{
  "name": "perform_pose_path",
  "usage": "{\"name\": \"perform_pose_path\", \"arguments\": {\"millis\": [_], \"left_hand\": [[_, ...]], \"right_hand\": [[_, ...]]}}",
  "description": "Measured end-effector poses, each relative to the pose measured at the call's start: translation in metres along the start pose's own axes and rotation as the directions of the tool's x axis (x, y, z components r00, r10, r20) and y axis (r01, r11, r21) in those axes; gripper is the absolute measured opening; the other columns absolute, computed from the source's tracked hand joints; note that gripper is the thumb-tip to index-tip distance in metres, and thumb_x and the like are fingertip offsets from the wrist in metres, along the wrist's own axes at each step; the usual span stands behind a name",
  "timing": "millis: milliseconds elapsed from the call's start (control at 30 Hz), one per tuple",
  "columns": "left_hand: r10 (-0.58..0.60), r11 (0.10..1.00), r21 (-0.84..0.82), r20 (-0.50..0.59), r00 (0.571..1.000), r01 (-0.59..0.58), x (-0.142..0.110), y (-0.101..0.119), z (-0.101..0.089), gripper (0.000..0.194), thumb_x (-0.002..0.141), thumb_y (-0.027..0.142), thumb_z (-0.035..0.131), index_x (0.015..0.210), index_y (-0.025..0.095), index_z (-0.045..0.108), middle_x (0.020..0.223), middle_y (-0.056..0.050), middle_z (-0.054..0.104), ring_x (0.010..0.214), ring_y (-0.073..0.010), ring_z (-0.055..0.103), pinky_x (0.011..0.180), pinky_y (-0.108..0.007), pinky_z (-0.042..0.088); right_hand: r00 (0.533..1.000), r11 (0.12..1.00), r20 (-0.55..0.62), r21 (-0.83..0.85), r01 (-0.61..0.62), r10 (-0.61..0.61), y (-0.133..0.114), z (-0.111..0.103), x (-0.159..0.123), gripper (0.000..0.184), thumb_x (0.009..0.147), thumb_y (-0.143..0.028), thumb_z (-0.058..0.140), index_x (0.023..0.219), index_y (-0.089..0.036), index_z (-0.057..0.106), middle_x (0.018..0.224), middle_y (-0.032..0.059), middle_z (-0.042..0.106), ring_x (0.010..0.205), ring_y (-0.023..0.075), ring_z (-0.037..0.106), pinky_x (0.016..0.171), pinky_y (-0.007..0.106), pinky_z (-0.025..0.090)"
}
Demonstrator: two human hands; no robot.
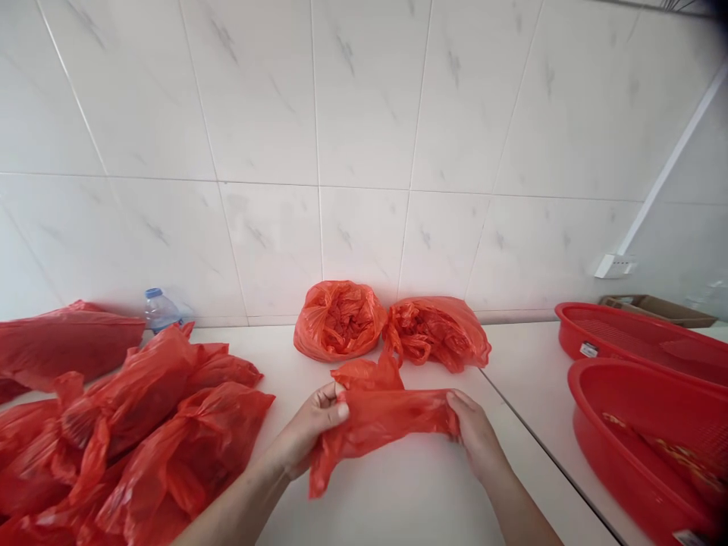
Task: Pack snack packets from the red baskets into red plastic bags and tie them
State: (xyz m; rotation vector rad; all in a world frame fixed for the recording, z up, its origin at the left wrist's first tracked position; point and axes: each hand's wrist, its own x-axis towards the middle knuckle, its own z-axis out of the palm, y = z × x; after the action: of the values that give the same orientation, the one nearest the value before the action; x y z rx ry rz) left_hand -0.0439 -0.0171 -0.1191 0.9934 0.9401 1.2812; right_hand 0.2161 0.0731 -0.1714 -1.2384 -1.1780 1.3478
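Note:
Stretched sideways between my two hands is a thin red plastic bag [392, 413], held a little above the white table [392, 500]. My left hand [315, 428] pinches its left end, thumb on top, and a loose flap hangs down below. At the other end, the fingers of my right hand [472, 428] are closed on the plastic, partly hidden behind it. Just beyond, against the wall, sit a round red bag stuffed with crumpled red plastic [341, 320] and another bunched red bag [437, 331].
Several filled, knotted red bags [187, 447] are heaped on the left. A clear bottle with a blue cap [161, 309] stands behind them. On the right are two red plastic baskets [585, 379], [569, 322] and a cardboard box [660, 309]. A socket [616, 265] is on the tiled wall.

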Motion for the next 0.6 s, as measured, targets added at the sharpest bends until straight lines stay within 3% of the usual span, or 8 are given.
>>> {"name": "perform_pose_path", "arguments": {"millis": [67, 167, 267, 367, 500, 600], "left_hand": [[-0.048, 0.992, 0.117, 0.014, 0.999, 0.046, 0.0, -0.004, 0.0, 0.033, 0.054, 0.023, 0.081, 0.078, 0.019, 0.058, 0.07, 0.003, 0.062, 0.056, -0.0097, 0.054, 0.053, -0.02, 0.041], [-0.077, 0.963, 0.254, -0.05, 0.996, 0.087, 0.006, -0.013, -0.001, 0.021, 0.056, 0.014, 0.075, 0.067, 0.017, 0.057, 0.057, 0.007, 0.056, 0.047, -0.0071, 0.044, 0.045, -0.018, 0.029], [-0.079, 0.967, 0.233, -0.113, 0.991, 0.103, 0.01, -0.017, -0.002, 0.022, 0.068, 0.03, 0.069, 0.063, 0.018, 0.052, 0.054, 0.007, 0.053, 0.047, -0.0077, 0.043, 0.046, -0.019, 0.03], [-0.114, 0.984, 0.126, -0.107, 0.988, 0.127, 0.008, -0.01, 0.0, 0.03, 0.074, 0.047, 0.062, 0.071, 0.019, 0.052, 0.062, 0.004, 0.058, 0.052, -0.0103, 0.052, 0.052, -0.021, 0.04], [-0.197, 0.979, -0.051, 0.017, 0.98, 0.198, -0.002, -0.008, 0.008, 0.033, 0.077, 0.049, 0.06, 0.084, 0.017, 0.06, 0.081, -0.006, 0.067, 0.073, -0.0186, 0.065, 0.074, -0.031, 0.05], [-0.305, 0.903, -0.271, 0.138, 0.942, 0.333, -0.006, -0.022, 0.019, 0.034, 0.082, 0.044, 0.057, 0.096, 0.014, 0.063, 0.094, -0.011, 0.07, 0.087, -0.0231, 0.068, 0.084, -0.035, 0.05]], "right_hand": [[0.999, 0.977, -0.042, 0.211, -0.017, 0.026, -0.002, -0.004, 0.003, 0.027, 0.074, -0.046, 0.06, 0.087, -0.022, 0.058, 0.077, -0.0005, 0.063, 0.066, 0.0144, 0.058, 0.054, 0.023, 0.043], [0.992, 0.889, 0.071, 0.442, -0.123, 0.101, -0.015, -0.009, 0.0, 0.021, 0.074, -0.039, 0.064, 0.083, -0.021, 0.059, 0.081, 0.002, 0.066, 0.075, 0.0162, 0.064, 0.068, 0.027, 0.051], [0.96, 0.848, 0.227, 0.465, -0.256, 0.165, -0.033, -0.018, -0.012, 0.022, 0.076, -0.041, 0.063, 0.081, -0.02, 0.06, 0.085, 0.006, 0.069, 0.084, 0.0206, 0.066, 0.074, 0.032, 0.054], [0.95, 0.822, 0.27, 0.498, -0.276, 0.155, -0.044, -0.036, -0.023, 0.02, 0.074, -0.039, 0.068, 0.08, -0.021, 0.061, 0.08, 0.0037, 0.07, 0.077, 0.0194, 0.067, 0.074, 0.032, 0.054], [0.978, 0.767, 0.156, 0.607, -0.208, 0.142, -0.049, -0.06, -0.023, 0.021, 0.071, -0.031, 0.071, 0.089, -0.024, 0.063, 0.082, 0.0003, 0.07, 0.077, 0.0164, 0.067, 0.076, 0.03, 0.054], [1.0, 0.779, -0.029, 0.626, 0.028, -0.013, -0.055, -0.066, -0.017, 0.034, 0.072, -0.037, 0.068, 0.104, -0.026, 0.059, 0.098, 0.0027, 0.068, 0.092, 0.018, 0.065, 0.084, 0.033, 0.052]]}}
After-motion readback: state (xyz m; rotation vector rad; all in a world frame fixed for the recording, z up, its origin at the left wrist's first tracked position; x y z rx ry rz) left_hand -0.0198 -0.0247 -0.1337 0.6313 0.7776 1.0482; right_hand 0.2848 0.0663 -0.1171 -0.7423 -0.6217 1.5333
